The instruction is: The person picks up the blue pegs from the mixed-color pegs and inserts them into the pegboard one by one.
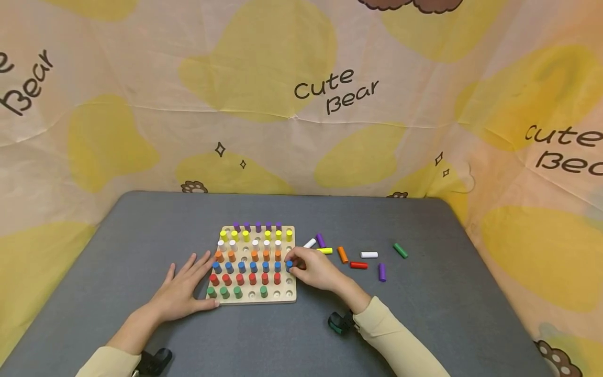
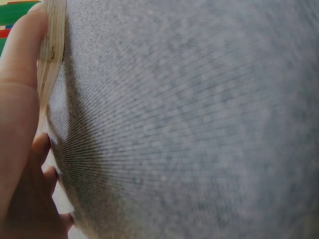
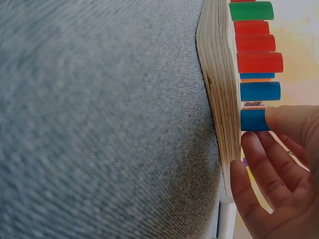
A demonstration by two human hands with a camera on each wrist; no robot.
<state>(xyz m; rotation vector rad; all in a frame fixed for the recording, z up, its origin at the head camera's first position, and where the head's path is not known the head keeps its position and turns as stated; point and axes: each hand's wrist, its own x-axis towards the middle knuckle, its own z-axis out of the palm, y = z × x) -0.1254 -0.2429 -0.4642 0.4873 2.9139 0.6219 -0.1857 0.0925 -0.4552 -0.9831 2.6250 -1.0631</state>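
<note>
A wooden pegboard (image 1: 282, 287) carries rows of upright pegs: purple, yellow, white, orange, blue, red and green from back to front. At the right end of the blue row, my right hand (image 1: 316, 268) pinches a blue peg (image 3: 253, 120). That peg stands upright with its lower end at the board's surface in the right wrist view. My left hand (image 1: 181, 294) lies spread at the board's left side, its thumb (image 2: 24, 55) touching the front left corner. Some holes are bare, among them several in the green row.
Loose pegs lie on the grey table (image 1: 264, 340) to the right of the board: white (image 1: 369, 255), red (image 1: 359, 265), orange (image 1: 342, 254), yellow (image 1: 325, 251), purple (image 1: 382, 272) and green (image 1: 400, 250). A patterned cloth (image 1: 264, 63) hangs behind the table.
</note>
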